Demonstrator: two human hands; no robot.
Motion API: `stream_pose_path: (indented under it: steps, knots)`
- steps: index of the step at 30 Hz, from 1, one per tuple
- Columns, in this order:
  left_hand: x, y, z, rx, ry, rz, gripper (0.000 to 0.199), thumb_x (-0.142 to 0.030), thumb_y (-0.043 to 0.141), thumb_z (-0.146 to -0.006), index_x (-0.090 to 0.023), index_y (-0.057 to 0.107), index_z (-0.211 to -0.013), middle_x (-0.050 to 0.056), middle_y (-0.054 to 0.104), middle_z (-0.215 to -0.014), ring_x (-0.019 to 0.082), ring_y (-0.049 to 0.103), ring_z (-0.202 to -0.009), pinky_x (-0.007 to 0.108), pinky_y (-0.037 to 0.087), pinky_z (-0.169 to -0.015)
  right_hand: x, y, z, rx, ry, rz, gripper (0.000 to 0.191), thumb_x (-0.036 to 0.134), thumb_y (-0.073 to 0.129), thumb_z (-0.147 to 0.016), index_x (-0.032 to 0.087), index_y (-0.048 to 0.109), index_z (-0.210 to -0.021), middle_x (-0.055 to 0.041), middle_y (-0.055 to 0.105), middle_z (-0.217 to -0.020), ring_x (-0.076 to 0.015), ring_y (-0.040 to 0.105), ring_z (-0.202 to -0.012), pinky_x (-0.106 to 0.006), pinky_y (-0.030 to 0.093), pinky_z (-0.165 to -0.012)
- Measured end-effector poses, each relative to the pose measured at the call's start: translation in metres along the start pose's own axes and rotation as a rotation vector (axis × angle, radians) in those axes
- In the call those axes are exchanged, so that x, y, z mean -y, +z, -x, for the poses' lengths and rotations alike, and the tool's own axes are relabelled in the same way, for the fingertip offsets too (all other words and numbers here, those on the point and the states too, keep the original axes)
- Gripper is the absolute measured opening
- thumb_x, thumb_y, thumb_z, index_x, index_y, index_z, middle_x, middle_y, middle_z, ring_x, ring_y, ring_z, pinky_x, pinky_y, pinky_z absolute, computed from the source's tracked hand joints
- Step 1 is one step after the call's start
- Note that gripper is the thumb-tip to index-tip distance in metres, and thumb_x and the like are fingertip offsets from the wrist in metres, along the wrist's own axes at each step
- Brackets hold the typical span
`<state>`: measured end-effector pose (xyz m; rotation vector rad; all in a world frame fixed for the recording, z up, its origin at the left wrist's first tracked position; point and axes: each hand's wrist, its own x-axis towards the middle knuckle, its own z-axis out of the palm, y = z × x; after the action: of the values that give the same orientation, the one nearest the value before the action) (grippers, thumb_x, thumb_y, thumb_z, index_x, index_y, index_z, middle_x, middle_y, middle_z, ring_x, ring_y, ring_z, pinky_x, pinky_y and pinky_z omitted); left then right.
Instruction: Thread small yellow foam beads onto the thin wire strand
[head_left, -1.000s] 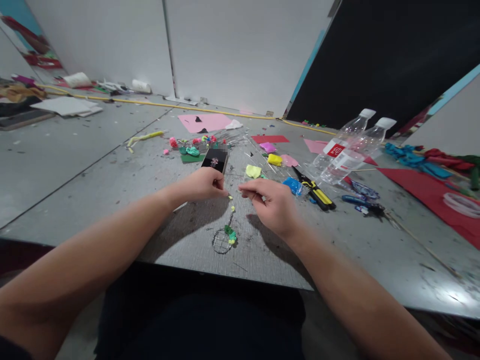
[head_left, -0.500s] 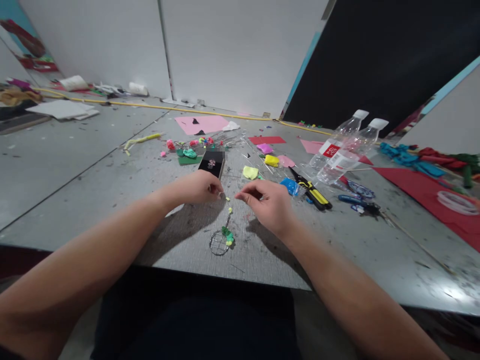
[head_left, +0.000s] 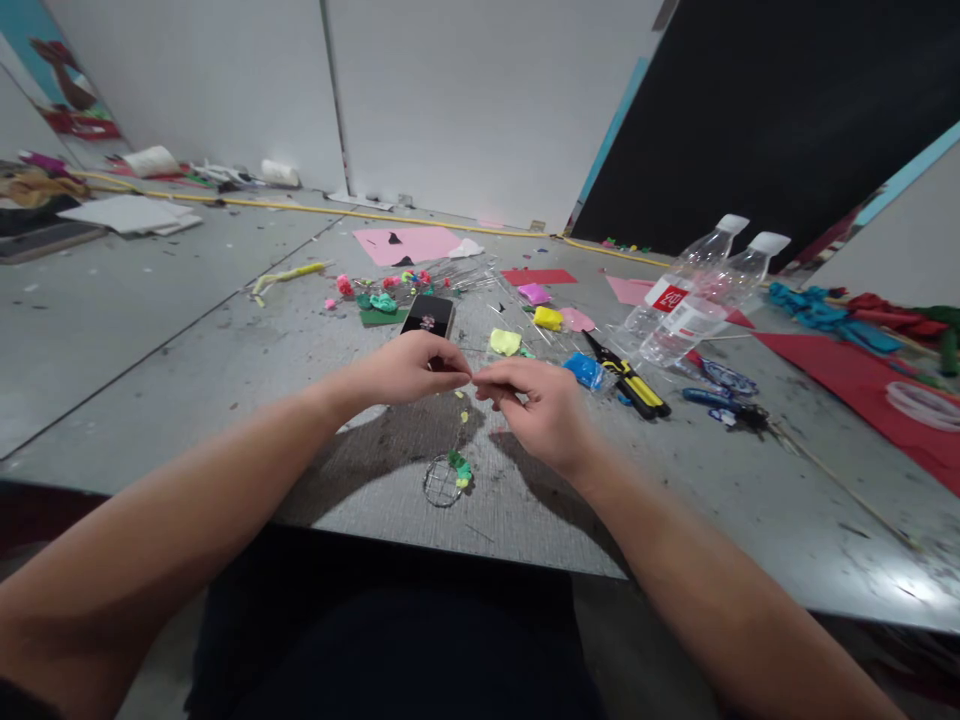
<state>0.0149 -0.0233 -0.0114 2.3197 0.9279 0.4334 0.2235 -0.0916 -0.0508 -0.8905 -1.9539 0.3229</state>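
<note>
My left hand (head_left: pixel 420 368) and my right hand (head_left: pixel 534 402) meet at the fingertips above the grey table. Both are closed in a pinch; whatever lies between the fingers is too small to make out. Just below them hangs or lies a thin wire stem with small yellow bits (head_left: pixel 463 416). It leads down to a round wire frame (head_left: pixel 442 482) near the table's front edge. Green clay pieces (head_left: pixel 460 468) sit on the right side of that ring. Behind my left hand is a dark phone (head_left: pixel 429 314), and pale yellow clay (head_left: pixel 505 342) lies beyond my fingertips.
Yellow-handled pliers (head_left: pixel 637 388), a blue clay packet (head_left: pixel 585 371) and two plastic bottles (head_left: pixel 679 325) are to the right. Behind my hands lie wires, coloured clay and pink paper (head_left: pixel 405 245). Red paper (head_left: pixel 862 400) covers part of the right side.
My left hand has moved right and its fingertips now meet those of my right hand. A gap was between them before. The view has shifted slightly.
</note>
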Motion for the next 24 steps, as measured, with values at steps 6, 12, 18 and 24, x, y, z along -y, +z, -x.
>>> stream_pose_path:
  steps: [6,12,18,24]
  knots:
    - [-0.0029,0.0033,0.0011,0.042,0.023,0.169,0.019,-0.034,0.069,-0.084,-0.016,0.073,-0.084,0.000,0.062,-0.069,0.011,0.047,-0.062,0.026,0.035,-0.060,0.0023,-0.0015,-0.0010,-0.034,-0.061,0.076,0.010,0.027,0.070,-0.095,0.023,0.073,-0.087,-0.0022,0.073,-0.080,-0.0151,0.063,-0.071,-0.031,0.052,-0.067]
    - [-0.0037,0.0066,0.0034,0.104,0.044,0.301,0.022,-0.037,0.069,-0.084,-0.015,0.071,-0.083,0.000,0.060,-0.069,0.010,0.048,-0.061,0.026,0.032,-0.057,0.0026,-0.0014,-0.0002,-0.041,-0.130,0.066,0.008,0.026,0.070,-0.097,0.024,0.077,-0.095,-0.0037,0.072,-0.088,-0.0155,0.063,-0.074,-0.031,0.052,-0.066]
    - [-0.0043,0.0047,0.0035,0.105,0.040,0.315,0.021,-0.036,0.070,-0.083,-0.016,0.072,-0.083,0.000,0.062,-0.071,0.011,0.051,-0.064,0.026,0.036,-0.061,0.0053,-0.0024,-0.0003,-0.051,-0.167,0.036,0.010,0.027,0.069,-0.097,0.024,0.079,-0.098,-0.0042,0.073,-0.090,-0.0150,0.063,-0.074,-0.031,0.054,-0.066]
    - [-0.0040,0.0037,0.0027,0.072,0.019,0.344,0.022,-0.038,0.071,-0.082,-0.016,0.072,-0.084,0.000,0.062,-0.070,0.011,0.050,-0.063,0.027,0.035,-0.060,0.0087,-0.0037,-0.0003,-0.048,-0.147,-0.009,0.017,0.020,0.064,-0.095,0.022,0.081,-0.099,-0.0059,0.073,-0.094,-0.0113,0.059,-0.065,-0.027,0.050,-0.054]
